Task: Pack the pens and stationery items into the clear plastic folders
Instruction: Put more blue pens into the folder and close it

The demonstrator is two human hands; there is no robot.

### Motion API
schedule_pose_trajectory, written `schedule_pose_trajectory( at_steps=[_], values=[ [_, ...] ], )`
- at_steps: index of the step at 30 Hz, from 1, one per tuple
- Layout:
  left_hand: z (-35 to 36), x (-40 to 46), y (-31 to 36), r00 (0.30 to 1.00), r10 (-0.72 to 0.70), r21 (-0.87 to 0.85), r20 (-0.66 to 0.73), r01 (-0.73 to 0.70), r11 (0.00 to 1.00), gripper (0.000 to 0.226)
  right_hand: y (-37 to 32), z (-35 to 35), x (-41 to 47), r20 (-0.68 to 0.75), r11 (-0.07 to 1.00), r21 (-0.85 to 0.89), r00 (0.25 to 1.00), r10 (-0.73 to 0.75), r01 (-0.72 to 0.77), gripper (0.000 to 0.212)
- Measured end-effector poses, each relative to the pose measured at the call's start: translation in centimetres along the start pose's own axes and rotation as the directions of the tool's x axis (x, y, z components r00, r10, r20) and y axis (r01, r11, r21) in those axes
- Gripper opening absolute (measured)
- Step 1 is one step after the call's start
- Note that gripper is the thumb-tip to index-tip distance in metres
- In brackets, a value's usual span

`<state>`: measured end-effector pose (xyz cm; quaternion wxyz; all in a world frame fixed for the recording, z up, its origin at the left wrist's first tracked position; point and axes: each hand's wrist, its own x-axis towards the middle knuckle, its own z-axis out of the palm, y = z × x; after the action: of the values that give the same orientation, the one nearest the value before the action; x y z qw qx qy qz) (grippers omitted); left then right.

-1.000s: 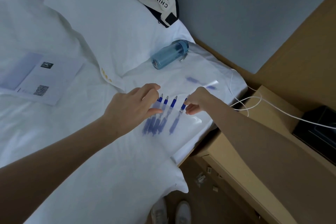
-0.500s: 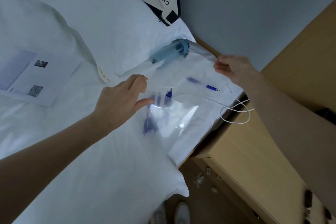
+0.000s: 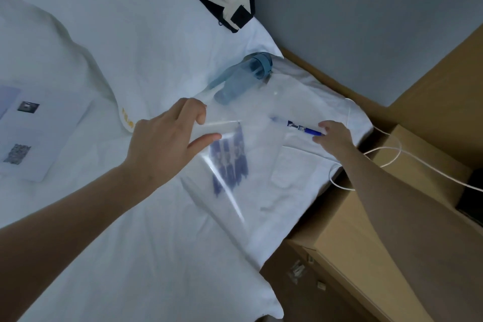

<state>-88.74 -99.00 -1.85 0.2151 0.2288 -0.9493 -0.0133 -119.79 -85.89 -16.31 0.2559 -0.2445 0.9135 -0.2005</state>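
currently left hand pinches the clear folder mouth, pens inside. loose pen lies on the bed, long axis left-right, tip touching the right hand, fingers relaxed.

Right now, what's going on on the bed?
A person is packing pens into a clear plastic folder on the white bedsheet. The left hand pinches the folder's top edge, with a bunch of blue pens already showing through the plastic. The right hand reaches a loose blue pen lying on the sheet; whether it grips it is unclear. A blue water bottle lies just beyond.
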Motion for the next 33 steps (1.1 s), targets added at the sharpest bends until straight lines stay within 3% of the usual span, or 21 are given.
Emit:
schedule_pose_trajectory(
  at_steps=[3,7,12,20,27,30,33],
  values=[
    [0.7,0.2,-0.3,1.0,-0.013,0.007,0.003,0.013,1.0,0.04,0.0,1.1,0.7,-0.054,0.997,-0.078,0.999,0.006,-0.01,0.041],
    [1.1,0.2,-0.7,1.0,-0.025,0.01,0.013,0.024,1.0,0.04,0.1,1.7,0.9,-0.124,0.998,-0.051,0.992,0.018,-0.025,0.025],
    [0.8,-0.2,-0.4,1.0,-0.013,0.011,0.013,0.013,1.0,0.041,0.1,1.1,-0.1,-0.12,0.975,0.221,0.992,0.03,-0.003,0.017],
    [-0.9,-1.3,1.1,0.998,-0.004,0.04,0.068,0.001,0.999,0.055,-2.5,-4.0,-3.3,-0.183,0.724,0.685,0.981,0.061,0.083,0.012],
    [-3.0,-2.3,4.2,0.996,0.035,0.032,0.087,-0.038,0.999,0.044,-7.5,-11.7,-7.8,-0.32,0.48,0.835,0.947,0.024,0.27,0.016],
    [-3.8,-3.0,5.6,0.994,0.07,0.038,0.088,-0.074,0.997,0.042,-9.5,-13.8,-9.9,-0.257,0.429,0.87,0.966,-0.024,0.242,0.014],
    [-4.5,-3.6,7.1,0.992,0.1,0.044,0.079,-0.103,0.994,0.041,-10.1,-13.3,-12.0,-0.051,0.537,0.838,0.994,-0.1,0.097,0.015]
  ],
)
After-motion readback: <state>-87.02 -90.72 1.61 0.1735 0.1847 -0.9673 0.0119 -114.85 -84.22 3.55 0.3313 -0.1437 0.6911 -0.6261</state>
